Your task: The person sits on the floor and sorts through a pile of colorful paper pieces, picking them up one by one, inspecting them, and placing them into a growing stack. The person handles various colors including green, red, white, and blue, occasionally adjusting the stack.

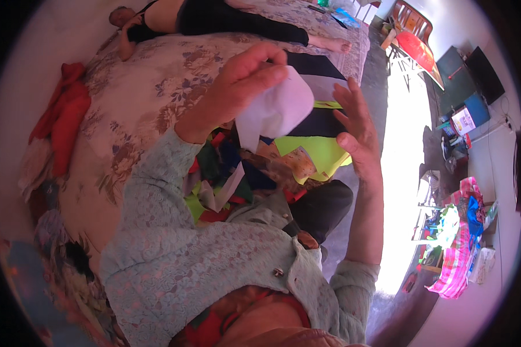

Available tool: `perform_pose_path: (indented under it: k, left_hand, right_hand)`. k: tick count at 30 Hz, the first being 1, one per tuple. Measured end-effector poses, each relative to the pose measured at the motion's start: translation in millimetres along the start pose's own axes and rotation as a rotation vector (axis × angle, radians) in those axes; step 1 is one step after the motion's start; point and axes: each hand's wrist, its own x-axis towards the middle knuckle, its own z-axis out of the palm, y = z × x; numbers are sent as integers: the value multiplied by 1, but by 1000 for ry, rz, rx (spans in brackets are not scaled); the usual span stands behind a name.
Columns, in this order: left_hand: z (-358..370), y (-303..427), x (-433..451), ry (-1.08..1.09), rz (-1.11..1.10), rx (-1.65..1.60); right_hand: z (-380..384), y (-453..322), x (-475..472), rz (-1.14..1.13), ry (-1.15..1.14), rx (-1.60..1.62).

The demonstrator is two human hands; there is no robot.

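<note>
My left hand point(247, 80) pinches a pale white piece of fabric point(282, 108) by its upper edge, thumb over the cloth. The piece hangs down with a narrow strip at its lower left. To its right, my right hand point(355, 126) is raised with fingers apart and nothing visible in it. Behind the hands lie dark fabric point(329, 121), a grey band point(327, 86) and bright yellow-green fabric point(334, 156). Below them, at my lap, is a heap of cloth scraps point(219, 173) in green, blue, red and white. The held fabric hides part of the heap.
A person point(243, 19) lies across the far side of the bed, which has a floral bedspread point(147, 95). Red cloth point(72, 117) is bunched at the left. Along the right wall stand a red-topped table point(416, 50), a flat screen point(483, 71) and pink checked cloth point(455, 260).
</note>
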Motion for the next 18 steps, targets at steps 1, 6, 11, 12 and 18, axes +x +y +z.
perform_pose_path:
  k: [1,6,11,12,18]
  left_hand:
    - [6,1,4,-64,-20,-2]
    - [29,2,20,-221,-37,-31]
    - [34,-13,24,-362,-11,26]
    - [36,-14,24,-377,-30,8]
    - [39,-8,27,-311,18,300]
  right_hand:
    - [3,-2,1,9,-33,45]
    - [23,-4,-5,58,-81,350]
    - [31,-9,-3,103,46,539]
    - [31,-7,-2,109,98,549]
    - [19,-17,-3,125,232,458]
